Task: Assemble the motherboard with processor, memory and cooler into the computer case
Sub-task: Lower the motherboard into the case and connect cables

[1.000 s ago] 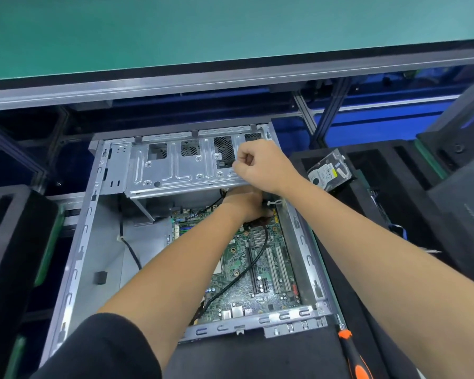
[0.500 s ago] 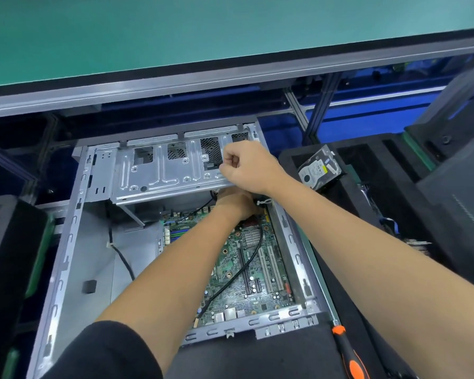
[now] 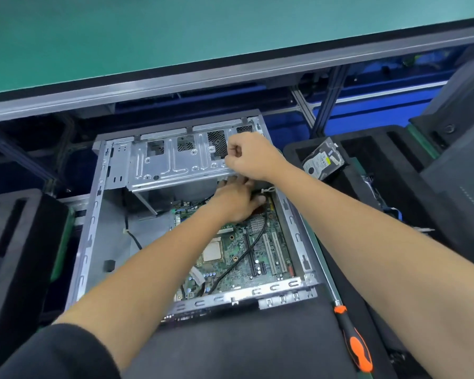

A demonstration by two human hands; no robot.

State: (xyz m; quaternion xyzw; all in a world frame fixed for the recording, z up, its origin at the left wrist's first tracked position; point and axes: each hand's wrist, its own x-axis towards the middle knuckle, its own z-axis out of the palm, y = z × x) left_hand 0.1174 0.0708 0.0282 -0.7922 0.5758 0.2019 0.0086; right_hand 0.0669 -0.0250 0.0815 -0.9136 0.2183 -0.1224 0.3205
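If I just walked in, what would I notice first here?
First, the open metal case in the middle, with the green motherboard lying inside it. Two bare arms reach in: the right hand grips the silver drive cage at the far end, and the left hand reaches under that cage. An orange-and-black screwdriver lies right of the case, and a hard drive sits in a black foam tray farther back.

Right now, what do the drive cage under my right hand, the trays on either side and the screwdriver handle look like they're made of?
Drive cage: looks like bare sheet steel, dull silver, with stamped ribs and punched holes. Side trays: probably dense black foam, matte, with cut-out pockets; one holds a hard drive. Screwdriver handle: seemingly moulded plastic or rubber, black with orange, slightly glossy.
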